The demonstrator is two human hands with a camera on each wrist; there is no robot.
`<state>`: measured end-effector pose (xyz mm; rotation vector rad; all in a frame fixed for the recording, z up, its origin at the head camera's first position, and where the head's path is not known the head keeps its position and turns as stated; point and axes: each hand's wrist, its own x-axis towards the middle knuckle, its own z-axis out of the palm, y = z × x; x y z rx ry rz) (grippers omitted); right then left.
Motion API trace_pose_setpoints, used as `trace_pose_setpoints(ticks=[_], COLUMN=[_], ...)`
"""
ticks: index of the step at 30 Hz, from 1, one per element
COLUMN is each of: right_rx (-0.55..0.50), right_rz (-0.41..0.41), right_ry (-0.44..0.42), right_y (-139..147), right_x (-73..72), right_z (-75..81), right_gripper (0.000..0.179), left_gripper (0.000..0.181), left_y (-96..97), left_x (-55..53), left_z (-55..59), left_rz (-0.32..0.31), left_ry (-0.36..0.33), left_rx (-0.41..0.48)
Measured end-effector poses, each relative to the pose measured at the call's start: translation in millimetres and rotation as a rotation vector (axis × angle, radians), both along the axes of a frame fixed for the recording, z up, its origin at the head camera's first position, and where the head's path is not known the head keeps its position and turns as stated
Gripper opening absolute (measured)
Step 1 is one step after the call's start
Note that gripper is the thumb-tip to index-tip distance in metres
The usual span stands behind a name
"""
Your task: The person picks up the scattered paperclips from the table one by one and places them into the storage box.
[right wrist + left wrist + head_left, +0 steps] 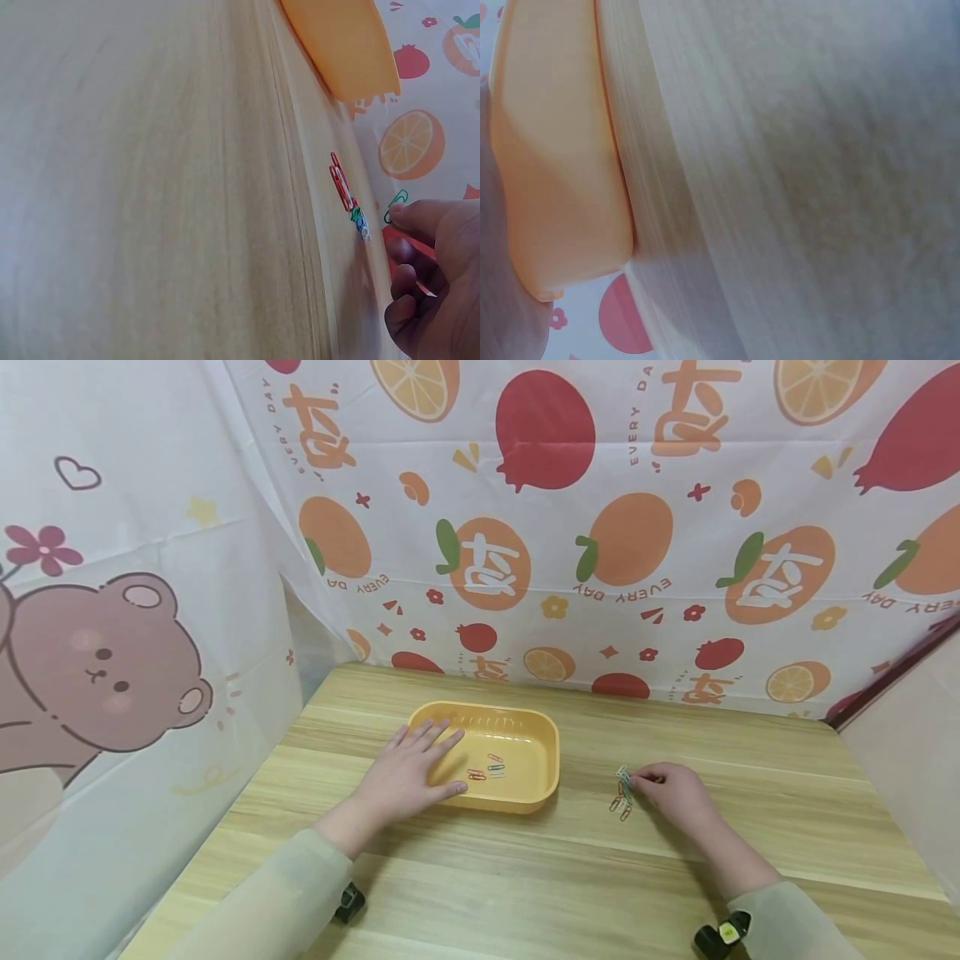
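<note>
A yellow plastic basin [542, 752] stands on the table with several coloured paper clips [495, 768] inside it. My left hand [408, 772] rests on the basin's left rim, fingers straight and spread. To the right of the basin lies a small pile of paper clips [617, 803], red, white, green and blue. Just above that pile my right hand [678, 793] pinches a green paper clip [400, 198] between thumb and forefinger; its other fingers are curled, as the right wrist view shows. The left wrist view has only the basin's outer wall [562, 150] and an edge of the hand.
The wood-grain table [480, 877] reaches back to a white cloth [420, 552] printed with fruit. Another cloth, with a bear [105, 668] on it, hangs at the left. Each wrist wears a small black camera [349, 903].
</note>
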<state>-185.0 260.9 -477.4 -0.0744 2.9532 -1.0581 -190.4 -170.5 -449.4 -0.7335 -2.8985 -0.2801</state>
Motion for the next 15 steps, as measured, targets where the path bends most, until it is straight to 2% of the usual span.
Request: trace_pose_setpoints(ticks=[9, 15], right_rx=[-0.107, -0.093], right_rz=[-0.016, -0.004], right_ry=[-0.055, -0.043], right_y=[-1.0, -4.0], right_x=[-2.5, -4.4], right_z=[0.6, 6.4], right_gripper=[0.020, 0.020], left_gripper=[0.082, 0.082], left_y=[-0.2, -0.2], left_x=[-0.6, -1.2], left_z=[-0.4, -1.4], left_rz=[-0.001, -0.002], left_ry=[0.004, 0.012], left_rx=[0.001, -0.005])
